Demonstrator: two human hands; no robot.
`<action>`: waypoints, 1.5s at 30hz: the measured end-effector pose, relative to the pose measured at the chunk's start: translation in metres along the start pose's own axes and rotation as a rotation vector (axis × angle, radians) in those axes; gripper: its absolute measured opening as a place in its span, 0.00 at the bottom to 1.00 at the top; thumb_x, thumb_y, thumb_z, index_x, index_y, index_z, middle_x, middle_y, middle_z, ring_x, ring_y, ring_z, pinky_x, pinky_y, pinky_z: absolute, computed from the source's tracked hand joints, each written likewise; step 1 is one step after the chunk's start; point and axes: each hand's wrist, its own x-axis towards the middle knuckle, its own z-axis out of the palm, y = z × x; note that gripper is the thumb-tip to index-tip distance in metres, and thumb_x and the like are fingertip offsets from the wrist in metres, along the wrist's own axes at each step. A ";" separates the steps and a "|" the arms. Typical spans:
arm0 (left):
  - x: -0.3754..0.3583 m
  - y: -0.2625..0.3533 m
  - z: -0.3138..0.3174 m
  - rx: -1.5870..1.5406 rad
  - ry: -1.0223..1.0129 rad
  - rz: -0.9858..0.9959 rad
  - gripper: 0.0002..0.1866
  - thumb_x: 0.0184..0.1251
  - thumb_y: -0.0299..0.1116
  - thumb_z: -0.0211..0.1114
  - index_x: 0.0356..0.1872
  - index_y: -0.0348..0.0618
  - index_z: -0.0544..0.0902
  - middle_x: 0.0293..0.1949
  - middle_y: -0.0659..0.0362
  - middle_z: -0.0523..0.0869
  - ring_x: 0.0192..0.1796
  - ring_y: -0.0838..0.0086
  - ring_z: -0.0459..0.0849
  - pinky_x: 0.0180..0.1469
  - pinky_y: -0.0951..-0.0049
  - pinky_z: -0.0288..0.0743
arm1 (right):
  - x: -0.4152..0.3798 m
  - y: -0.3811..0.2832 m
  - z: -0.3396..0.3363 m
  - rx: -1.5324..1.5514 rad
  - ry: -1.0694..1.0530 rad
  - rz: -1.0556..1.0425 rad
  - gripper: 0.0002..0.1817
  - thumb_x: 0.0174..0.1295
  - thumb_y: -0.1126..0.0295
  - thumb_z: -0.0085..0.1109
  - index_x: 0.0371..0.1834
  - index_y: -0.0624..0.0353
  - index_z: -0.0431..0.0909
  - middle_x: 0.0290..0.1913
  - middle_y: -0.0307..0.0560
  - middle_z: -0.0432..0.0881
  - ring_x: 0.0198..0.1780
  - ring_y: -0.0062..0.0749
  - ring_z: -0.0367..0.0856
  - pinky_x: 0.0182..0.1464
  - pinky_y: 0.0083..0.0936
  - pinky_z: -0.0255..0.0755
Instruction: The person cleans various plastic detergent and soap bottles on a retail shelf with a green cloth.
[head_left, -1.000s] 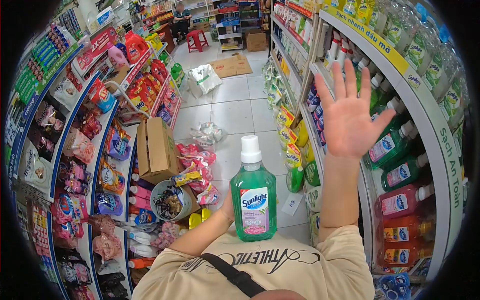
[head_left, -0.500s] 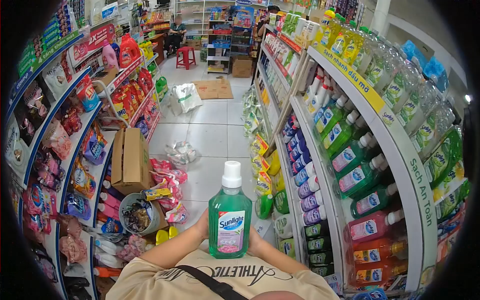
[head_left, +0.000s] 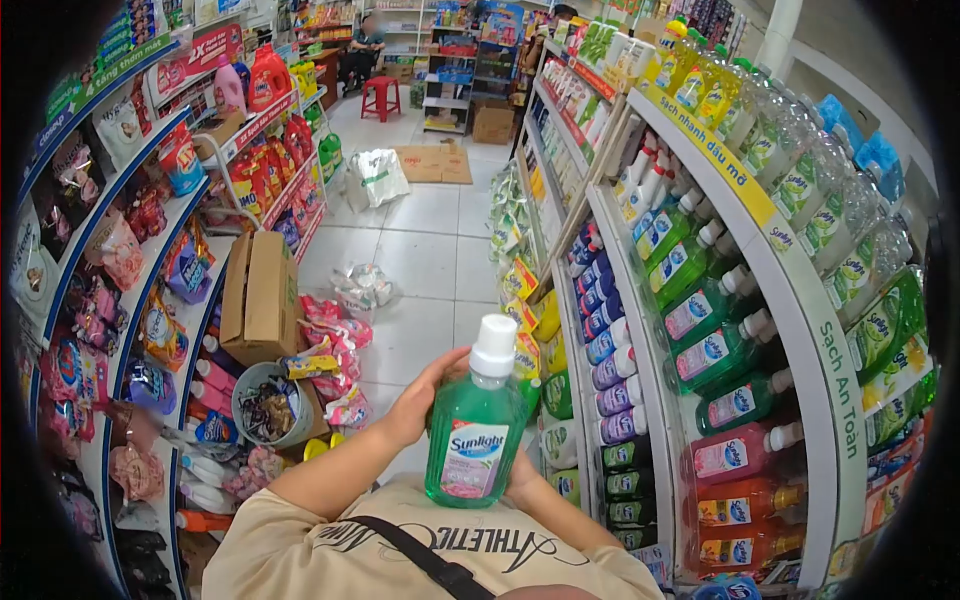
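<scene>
A bottle of green Sunlight floor cleaner [head_left: 478, 430] with a white cap [head_left: 494, 345] is held upright in front of my chest, leaning slightly to the right. Its label faces the camera. My left hand [head_left: 420, 397] grips its left side near the shoulder, with the fingers partly behind it. At the lower right side, my right hand [head_left: 520, 470] supports the bottle; most of its fingers are hidden behind the green plastic.
Shelves of cleaner bottles [head_left: 735, 405] stand close on my right. Left are shelves of bagged goods [head_left: 165, 340], a cardboard box [head_left: 262, 300] and a bucket [head_left: 272, 405]. Pink packs [head_left: 340, 345] and plastic bags [head_left: 378, 180] lie on the tiled floor. A person [head_left: 362, 55] sits far back near a red stool [head_left: 381, 97].
The bottle has shifted right and tilted a little. My left hand has risen along its side, from low down to near the shoulder, and shows more.
</scene>
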 end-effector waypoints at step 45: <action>-0.010 -0.001 0.014 -0.232 0.120 -0.247 0.35 0.54 0.37 0.61 0.63 0.36 0.60 0.62 0.53 0.64 0.62 0.67 0.65 0.63 0.69 0.58 | 0.009 -0.001 -0.026 -0.380 -0.070 0.125 0.30 0.64 0.47 0.38 0.61 0.57 0.63 0.57 0.46 0.72 0.55 0.33 0.72 0.58 0.33 0.65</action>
